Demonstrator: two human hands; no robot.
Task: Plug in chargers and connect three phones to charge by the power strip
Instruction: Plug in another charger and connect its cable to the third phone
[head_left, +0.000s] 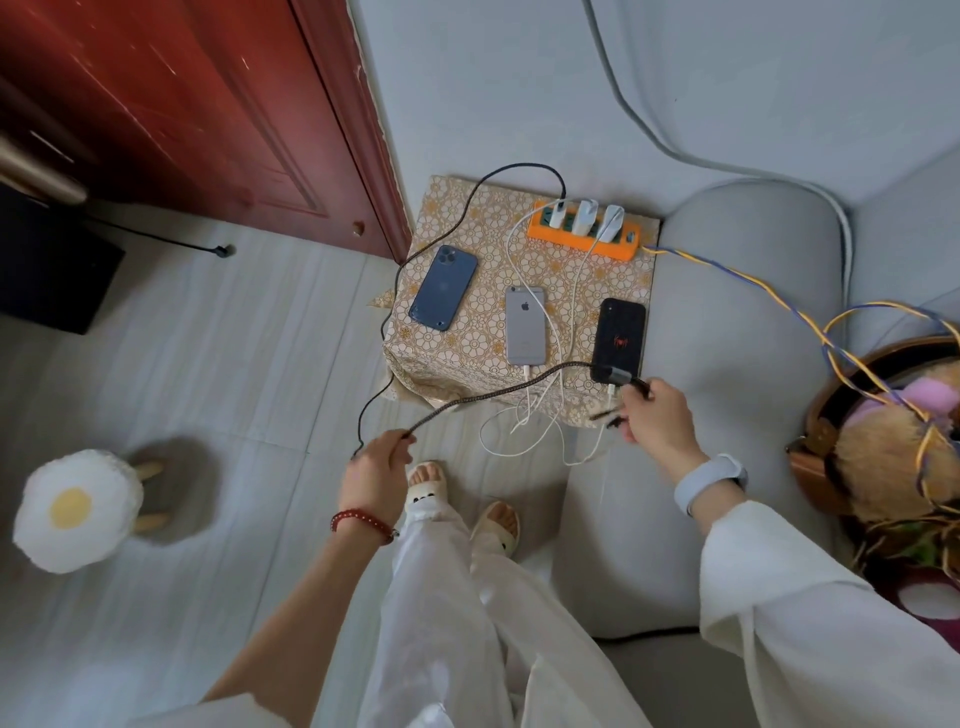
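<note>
Power strip at table back edge, 3 chargers in. Left grip pinches braided cable; right grip pinches its plug by black phone, front-right corner.

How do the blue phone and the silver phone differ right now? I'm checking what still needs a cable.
The silver phone has a white cable in its bottom port; the blue phone has none. The blue phone lies tilted, the silver phone nearly straight. The blue phone has a cluster of lenses, the silver phone one small lens. Both lie face down on the patterned cloth.
</note>
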